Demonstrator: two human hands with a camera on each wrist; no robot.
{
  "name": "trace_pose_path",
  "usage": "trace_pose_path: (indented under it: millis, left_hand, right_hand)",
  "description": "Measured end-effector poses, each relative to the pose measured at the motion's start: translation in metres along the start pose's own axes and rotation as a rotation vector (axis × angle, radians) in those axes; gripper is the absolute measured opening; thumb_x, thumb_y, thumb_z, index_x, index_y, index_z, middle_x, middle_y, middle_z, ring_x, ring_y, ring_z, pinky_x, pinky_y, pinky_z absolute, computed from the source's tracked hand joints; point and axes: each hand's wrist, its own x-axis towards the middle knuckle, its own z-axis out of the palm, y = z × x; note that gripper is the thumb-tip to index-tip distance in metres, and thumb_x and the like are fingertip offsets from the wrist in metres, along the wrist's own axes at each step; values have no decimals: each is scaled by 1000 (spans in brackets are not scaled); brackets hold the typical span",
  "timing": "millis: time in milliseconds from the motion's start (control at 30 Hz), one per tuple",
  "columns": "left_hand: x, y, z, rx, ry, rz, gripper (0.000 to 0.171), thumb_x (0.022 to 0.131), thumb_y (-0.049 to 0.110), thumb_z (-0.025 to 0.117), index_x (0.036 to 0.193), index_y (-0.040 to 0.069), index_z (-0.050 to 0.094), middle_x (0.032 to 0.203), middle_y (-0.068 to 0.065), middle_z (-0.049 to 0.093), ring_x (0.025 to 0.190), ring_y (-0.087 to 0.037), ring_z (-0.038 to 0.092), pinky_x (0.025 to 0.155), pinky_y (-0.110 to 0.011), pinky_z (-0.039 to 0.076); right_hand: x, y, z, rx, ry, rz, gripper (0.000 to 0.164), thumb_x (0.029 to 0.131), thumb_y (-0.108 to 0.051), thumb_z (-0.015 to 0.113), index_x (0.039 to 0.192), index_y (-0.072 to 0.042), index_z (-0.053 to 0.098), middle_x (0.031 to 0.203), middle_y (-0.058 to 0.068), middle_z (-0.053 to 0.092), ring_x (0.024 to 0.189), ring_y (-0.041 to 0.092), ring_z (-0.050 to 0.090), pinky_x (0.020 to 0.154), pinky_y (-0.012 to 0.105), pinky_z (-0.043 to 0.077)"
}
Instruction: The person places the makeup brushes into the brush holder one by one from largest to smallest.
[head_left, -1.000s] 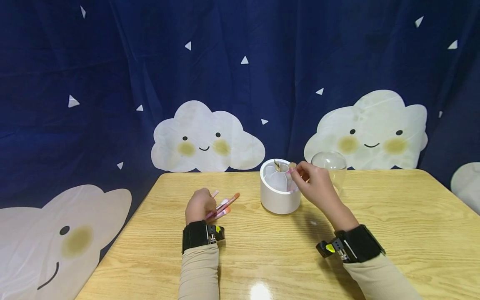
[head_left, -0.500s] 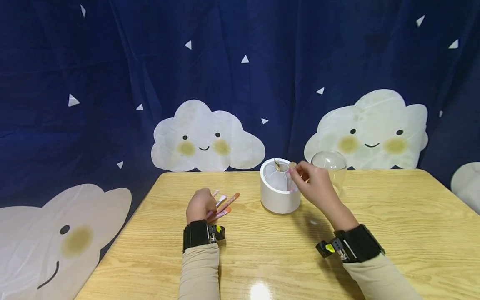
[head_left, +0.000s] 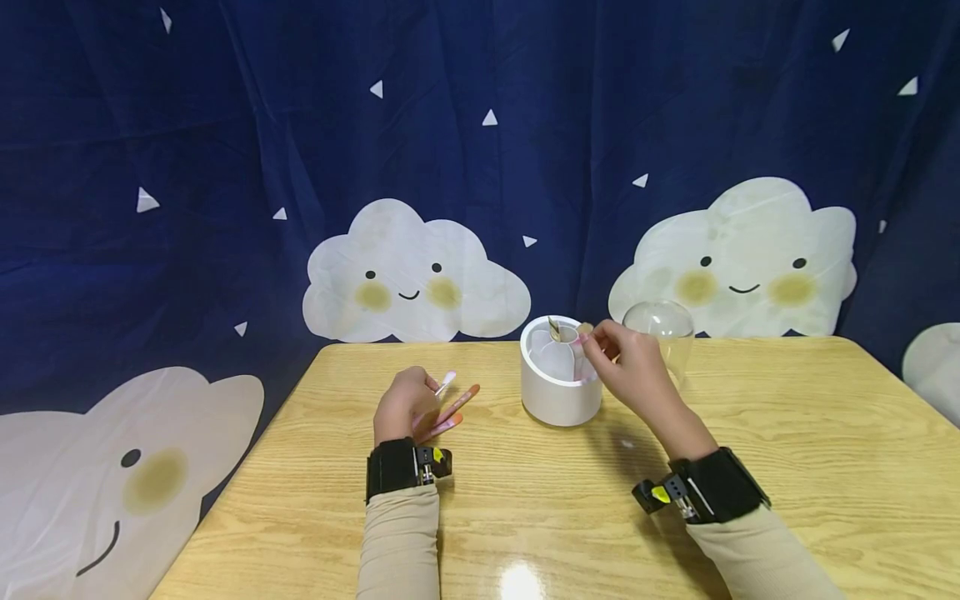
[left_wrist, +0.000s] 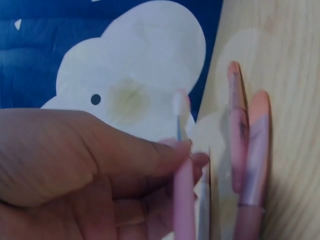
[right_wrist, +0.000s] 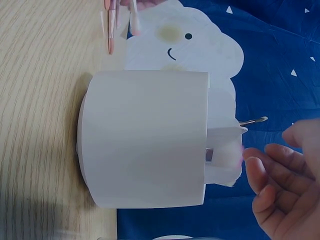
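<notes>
My left hand (head_left: 405, 404) pinches a makeup brush (left_wrist: 183, 200) with a pink handle and white bristles, its tip pointing up between thumb and fingers. Beside that hand are two orange-tipped makeup brushes (left_wrist: 237, 125), and a silvery slim handle (left_wrist: 204, 210) shows behind the fingers. My right hand (head_left: 633, 367) is at the top of a round white brush holder (head_left: 561, 400). Its fingers are loosely bent, with fingertips right at the pale petal-shaped divider (right_wrist: 225, 155) rising above the rim. A brush with a golden-brown tip (head_left: 554, 330) stands in the holder.
Behind the right hand stands a clear dome cover (head_left: 660, 321) at the back of the wooden table (head_left: 787, 450). A dark blue curtain (head_left: 450, 83) with white clouds hangs right behind the table's far edge.
The white-tipped brush has risen up and away from the orange-tipped brushes in my left hand's pinch. My right hand and the holder have stayed in place.
</notes>
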Motion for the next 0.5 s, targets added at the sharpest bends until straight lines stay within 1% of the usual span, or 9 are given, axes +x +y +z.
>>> trace_pose_path:
  millis: [67, 100, 167, 233, 300, 367, 500]
  left_hand:
    - [3, 4, 0, -51, 11, 28, 28, 94, -2, 57, 122, -7, 60, 112, -17, 65, 90, -22, 60, 65, -24, 46]
    - [4, 11, -1, 77, 95, -1, 23, 91, -1, 64, 113, -4, 66, 98, -12, 65, 82, -22, 57, 61, -25, 43]
    - [7, 15, -1, 29, 124, 40, 19, 94, 0, 64, 112, -5, 67, 97, -14, 68, 83, -22, 61, 65, -27, 48]
    - [10, 19, -1, -19, 159, 78, 18, 93, 0, 67, 110, -5, 67, 98, -15, 71, 85, -22, 64, 73, -28, 51]
    - [11, 23, 0, -77, 192, 108, 19, 92, 0, 69, 110, -4, 67, 100, -16, 73, 87, -24, 68, 77, -31, 55]
    - [11, 26, 1, -128, 227, 132, 22, 90, 1, 72, 111, -3, 68, 103, -17, 74, 92, -27, 71, 80, -34, 57]
    - [9, 32, 2, -218, 287, 171, 26, 89, 4, 77, 113, 0, 69, 106, -17, 74, 101, -31, 71, 85, -40, 58]
  right_hand:
    - [0, 0, 0, -4, 8, -9, 17, 97, -13, 65, 83, -5, 69, 70, 5, 65, 63, 17, 58, 57, 27, 49]
    - [0, 0, 0, -5, 11, -15, 17, 97, -13, 65, 83, -5, 69, 70, 5, 65, 63, 17, 58, 57, 27, 49]
    - [1, -1, 0, -5, 16, -22, 16, 97, -13, 65, 83, -5, 69, 70, 4, 65, 63, 17, 58, 57, 27, 49]
    - [1, -1, 0, -6, 21, -28, 16, 97, -12, 65, 83, -5, 69, 70, 4, 65, 63, 17, 58, 57, 27, 49]
    - [1, -1, 1, -5, 24, -31, 16, 97, -12, 65, 83, -5, 69, 70, 5, 66, 63, 17, 59, 57, 27, 49]
    - [1, -1, 1, -1, 26, -31, 16, 97, -11, 65, 82, -5, 69, 70, 4, 66, 63, 16, 58, 57, 25, 49]
    - [0, -1, 2, 10, 30, -32, 16, 96, -10, 64, 82, -4, 69, 70, 5, 66, 62, 16, 59, 56, 23, 48]
